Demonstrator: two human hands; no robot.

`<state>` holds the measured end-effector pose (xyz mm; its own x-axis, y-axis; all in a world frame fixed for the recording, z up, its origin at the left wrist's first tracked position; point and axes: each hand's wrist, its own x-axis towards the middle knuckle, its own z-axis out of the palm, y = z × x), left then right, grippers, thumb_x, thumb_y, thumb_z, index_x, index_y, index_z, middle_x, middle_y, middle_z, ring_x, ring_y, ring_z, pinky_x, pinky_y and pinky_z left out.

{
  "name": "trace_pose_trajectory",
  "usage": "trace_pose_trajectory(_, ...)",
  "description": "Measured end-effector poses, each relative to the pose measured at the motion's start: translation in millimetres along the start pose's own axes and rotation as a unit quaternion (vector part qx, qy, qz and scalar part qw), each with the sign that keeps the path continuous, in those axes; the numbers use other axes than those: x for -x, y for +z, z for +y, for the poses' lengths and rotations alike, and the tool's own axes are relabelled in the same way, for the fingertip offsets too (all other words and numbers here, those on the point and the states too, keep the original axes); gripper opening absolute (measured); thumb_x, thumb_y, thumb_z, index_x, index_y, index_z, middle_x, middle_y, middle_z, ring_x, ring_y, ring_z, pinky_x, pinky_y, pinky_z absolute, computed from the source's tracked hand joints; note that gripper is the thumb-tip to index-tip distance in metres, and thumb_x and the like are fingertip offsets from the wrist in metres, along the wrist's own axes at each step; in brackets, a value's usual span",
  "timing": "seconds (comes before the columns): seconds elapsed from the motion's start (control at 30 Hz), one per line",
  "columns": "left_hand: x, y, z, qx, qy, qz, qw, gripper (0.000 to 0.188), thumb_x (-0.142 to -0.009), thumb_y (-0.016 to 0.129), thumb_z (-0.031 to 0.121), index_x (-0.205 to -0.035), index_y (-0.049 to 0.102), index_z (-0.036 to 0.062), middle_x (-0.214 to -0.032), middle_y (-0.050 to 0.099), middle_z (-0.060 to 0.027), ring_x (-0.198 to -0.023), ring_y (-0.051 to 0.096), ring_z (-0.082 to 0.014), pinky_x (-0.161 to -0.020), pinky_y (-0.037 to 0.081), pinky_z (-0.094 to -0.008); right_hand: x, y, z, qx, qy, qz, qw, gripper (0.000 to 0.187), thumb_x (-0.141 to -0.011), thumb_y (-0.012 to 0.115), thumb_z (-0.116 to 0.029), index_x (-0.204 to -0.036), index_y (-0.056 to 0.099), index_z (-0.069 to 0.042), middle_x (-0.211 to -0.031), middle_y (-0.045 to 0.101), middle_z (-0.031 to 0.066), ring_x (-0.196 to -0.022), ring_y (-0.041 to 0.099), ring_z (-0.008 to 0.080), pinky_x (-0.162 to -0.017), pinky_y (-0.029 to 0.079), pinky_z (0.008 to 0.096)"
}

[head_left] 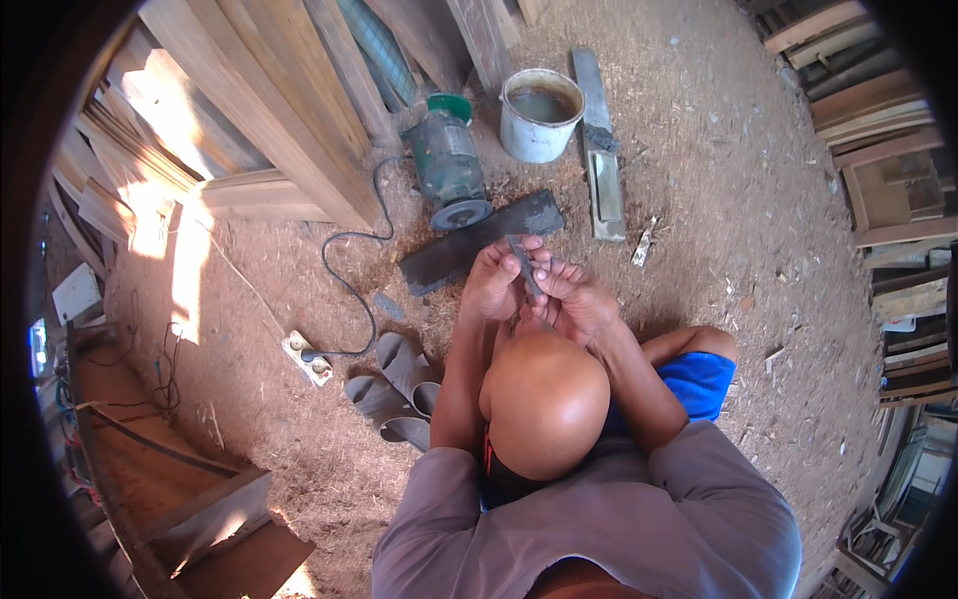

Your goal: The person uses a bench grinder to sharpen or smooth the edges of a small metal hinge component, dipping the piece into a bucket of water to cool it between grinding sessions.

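Note:
Above my raised knee, both hands hold a thin, flat, dark grey metal blade. My left hand grips one side with its fingers closed around it. From the other side, my right hand pinches the lower part between thumb and fingers. Just beyond the hands a dark board lies on the ground. A green bench grinder, its grey wheel facing me, stands behind that board. My fingers hide part of the blade.
A white bucket of murky liquid stands far ahead, beside a narrow plank bearing a whetstone. The grinder's black cord runs to a white power strip. Grey footwear sits left of my knee. Timber leans far left.

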<state>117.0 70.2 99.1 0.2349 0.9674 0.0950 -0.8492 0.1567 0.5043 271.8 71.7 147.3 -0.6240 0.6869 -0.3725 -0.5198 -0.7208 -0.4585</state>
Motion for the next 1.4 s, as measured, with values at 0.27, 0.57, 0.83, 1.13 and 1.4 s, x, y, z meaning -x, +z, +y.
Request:
trace_pose_trajectory(0.27,-0.9,-2.2,0.9,-0.046,0.024,0.046,0.998,0.042,-0.085,0.069,0.025,-0.115,0.057,-0.0025,-0.101,0.066,-0.0127,-0.084,0.064,-0.0212,-0.064,0.057,-0.033,-7.1,-2.4,0.3,0.004,0.011,0.033,0.999,0.008,-0.089,0.061,-0.009,-0.096,0.061,-0.005,-0.077,0.062,0.0003,-0.063,0.059,0.0079,-0.058,0.055,0.0212)
trace_pose_trajectory(0.57,3.2,-20.3,2.7,-0.086,0.031,0.031,0.995,0.073,-0.081,0.071,0.042,-0.133,0.042,0.0006,-0.117,0.058,-0.0127,-0.102,0.059,-0.0197,-0.081,0.052,-0.0337,-27.2,-0.2,-17.8,-0.031,-0.032,-0.072,0.996,0.013,-0.09,0.059,-0.006,-0.103,0.059,-0.003,-0.089,0.063,0.0035,-0.078,0.063,0.0118,-0.07,0.054,0.0252)
trace_pose_trajectory(0.83,34.0,-94.7,-79.5,-0.16,-0.327,-0.049,0.93,0.062,-0.09,0.059,0.038,-0.135,0.039,-0.0009,-0.119,0.057,-0.0129,-0.103,0.059,-0.0215,-0.088,0.049,-0.0359,-66.6,-28.2,-68.7,0.029,-0.113,-0.058,0.992,0.009,-0.089,0.062,-0.01,-0.095,0.059,-0.005,-0.083,0.062,0.0029,-0.069,0.061,0.0114,-0.062,0.053,0.0242)
trace_pose_trajectory(1.13,23.5,-127.6,-97.7,-0.089,-0.405,-0.008,0.91,0.049,-0.096,0.051,0.023,-0.138,0.036,0.002,-0.123,0.055,-0.0157,-0.107,0.058,-0.0264,-0.093,0.048,-0.0392,-146.9,-39.4,-184.4,0.345,-0.235,0.207,0.885,0.008,-0.088,0.065,-0.012,-0.087,0.059,-0.006,-0.072,0.059,0.0025,-0.061,0.051,0.011,-0.056,0.046,0.0273)
trace_pose_trajectory(1.4,38.4,-139.9,-84.7,-0.063,-0.38,-0.051,0.921,0.05,-0.097,0.05,0.019,-0.139,0.032,0.0001,-0.125,0.052,-0.0199,-0.112,0.056,-0.0299,-0.095,0.046,-0.0411,-307.1,-44.6,-229.5,0.827,-0.19,0.149,0.508,0.031,-0.077,0.062,-0.025,-0.103,0.065,-0.009,-0.093,0.067,0.017,-0.092,0.064,0.0334,-0.081,0.049,0.041)
